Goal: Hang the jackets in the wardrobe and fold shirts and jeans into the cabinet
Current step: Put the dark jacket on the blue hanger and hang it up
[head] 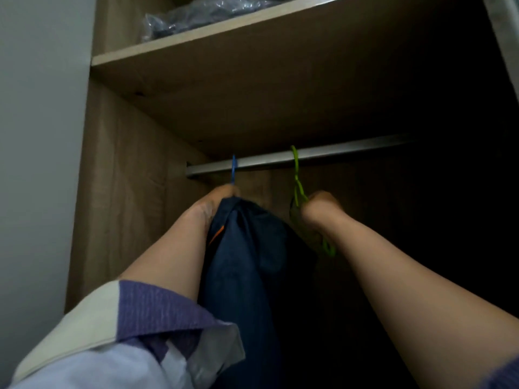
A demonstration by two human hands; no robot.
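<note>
Up at the rail (295, 158) inside the wardrobe (118, 169) now, and both arms are raised. The left hand (222, 196) is curled around the neck of a blue hanger (233, 168) whose hook sits over the rail, and the navy jacket (247, 262) hangs from it, draped down between the two forearms with a flash of orange trim at its left edge. The right hand (320, 204) grips a green hanger (298, 192), fingers closed around its frame; its hook is over the rail too, just to the right of the blue one. Whether anything hangs on the green hanger is hard to say, as that side is very dark. So, by my reading, one jacket is as good as hung, needing only to be let go and perhaps straightened. Above, the shelf (213, 32) carries a dark bundle in a clear plastic bag (202, 15). No shirts, jeans or cabinet are in view, so the folding half of the job cannot be judged from here.
</note>
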